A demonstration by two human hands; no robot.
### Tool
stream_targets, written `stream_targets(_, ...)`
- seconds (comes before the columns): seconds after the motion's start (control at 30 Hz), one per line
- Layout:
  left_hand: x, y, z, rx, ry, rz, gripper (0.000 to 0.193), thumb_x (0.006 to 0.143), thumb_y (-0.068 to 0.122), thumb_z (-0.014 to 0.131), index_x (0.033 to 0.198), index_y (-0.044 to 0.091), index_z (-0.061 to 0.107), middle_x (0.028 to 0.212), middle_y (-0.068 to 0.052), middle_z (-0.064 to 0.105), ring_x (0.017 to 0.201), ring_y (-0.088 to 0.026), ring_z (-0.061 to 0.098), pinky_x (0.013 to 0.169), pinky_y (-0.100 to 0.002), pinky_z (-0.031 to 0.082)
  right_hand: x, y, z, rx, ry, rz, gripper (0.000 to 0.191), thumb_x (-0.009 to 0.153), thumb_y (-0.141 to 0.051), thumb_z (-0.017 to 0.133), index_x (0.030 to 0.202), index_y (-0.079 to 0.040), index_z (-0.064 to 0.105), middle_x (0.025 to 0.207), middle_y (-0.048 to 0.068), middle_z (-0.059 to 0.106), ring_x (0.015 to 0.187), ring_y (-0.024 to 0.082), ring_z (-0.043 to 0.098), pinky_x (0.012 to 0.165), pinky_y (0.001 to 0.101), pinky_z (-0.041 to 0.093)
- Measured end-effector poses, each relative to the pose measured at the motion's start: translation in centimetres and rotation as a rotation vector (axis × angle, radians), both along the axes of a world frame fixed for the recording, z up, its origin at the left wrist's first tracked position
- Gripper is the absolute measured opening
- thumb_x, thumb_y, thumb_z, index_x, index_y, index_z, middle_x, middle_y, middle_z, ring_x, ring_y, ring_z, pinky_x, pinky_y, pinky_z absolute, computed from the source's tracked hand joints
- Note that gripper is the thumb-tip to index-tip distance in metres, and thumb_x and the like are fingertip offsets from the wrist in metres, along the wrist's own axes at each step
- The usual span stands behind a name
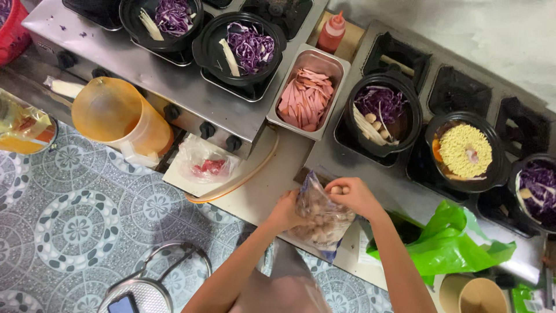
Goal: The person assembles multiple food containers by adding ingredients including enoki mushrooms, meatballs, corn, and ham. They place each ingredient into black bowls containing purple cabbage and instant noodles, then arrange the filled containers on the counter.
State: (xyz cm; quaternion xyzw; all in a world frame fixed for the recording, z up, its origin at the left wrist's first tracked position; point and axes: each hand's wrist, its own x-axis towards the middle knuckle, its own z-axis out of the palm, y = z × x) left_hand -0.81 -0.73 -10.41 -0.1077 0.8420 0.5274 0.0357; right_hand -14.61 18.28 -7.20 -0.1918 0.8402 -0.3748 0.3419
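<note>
Two hands work a clear plastic bag of meatballs at the desk edge, below the tray of sliced ham. Its long axis runs upper-left to lower-right, mouth pointing up-left. The left hand clutches its side; the right hand has fingers pinching pale meatballs.
</note>
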Motion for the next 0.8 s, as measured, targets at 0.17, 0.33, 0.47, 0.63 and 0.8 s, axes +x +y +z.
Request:
stream_targets(0.17,-0.4,-1.6,0.3,-0.007,-0.008,0.1,0.088,0.059,0.037,0.093,0.134,0.008,0.06,0.132,-0.021,0.061,0.125,-0.04,0.056,0.105,-0.044,0.046,-2.2,-0.2,1.6,-0.266,-0.293,-0.266,0.027,0.082,-0.007,0.078,0.107,0.002,0.076,0.095,0.008,0.076,0.085,0.016,0.074,0.075,0.028,0.059)
stream_targets(0.33,-0.5,-4.9,2.0,0.061,0.088,0.223,0.071,0.071,0.035,0.088,0.13,0.007,0.062,0.133,-0.017,0.062,0.127,-0.034,0.057,0.105,-0.041,0.046,-7.0,-4.3,6.1,-0.43,-0.297,-0.202,0.028,0.084,-0.009,0.077,0.11,0.0,0.075,0.097,0.008,0.074,0.087,0.017,0.074,0.076,0.0309,0.061)
stream_targets(0.47,-0.4,-8.8,2.6,0.179,0.067,0.303,0.065,0.073,0.035,0.086,0.128,0.007,0.064,0.132,-0.012,0.065,0.126,-0.027,0.06,0.102,-0.038,0.048,-10.7,-12.8,8.5,-0.474,-0.219,-0.093,0.025,0.084,-0.007,0.076,0.108,0.0,0.074,0.099,0.006,0.074,0.088,0.016,0.074,0.077,0.0302,0.063)
stream_targets(0.63,-1.5,-16.4,1.5,0.162,0.148,0.381,0.061,0.078,0.033,0.084,0.127,0.005,0.063,0.128,-0.01,0.07,0.121,-0.025,0.063,0.102,-0.038,0.049,-14.3,-27.8,7.9,-0.614,-0.197,-0.072,0.027,0.083,-0.002,0.079,0.108,0.002,0.074,0.095,0.007,0.072,0.085,0.016,0.072,0.076,0.0298,0.062)
stream_targets(0.8,-2.6,-25.2,2.8,0.166,0.107,0.293,0.056,0.077,0.03,0.086,0.123,0.005,0.066,0.122,-0.011,0.072,0.116,-0.023,0.067,0.101,-0.037,0.051,-15.8,-38.9,6.3,-0.46,0.242,0.006,0.032,0.076,-0.007,0.086,0.106,-0.003,0.077,0.092,0.005,0.075,0.083,0.014,0.071,0.076,0.0288,0.057)
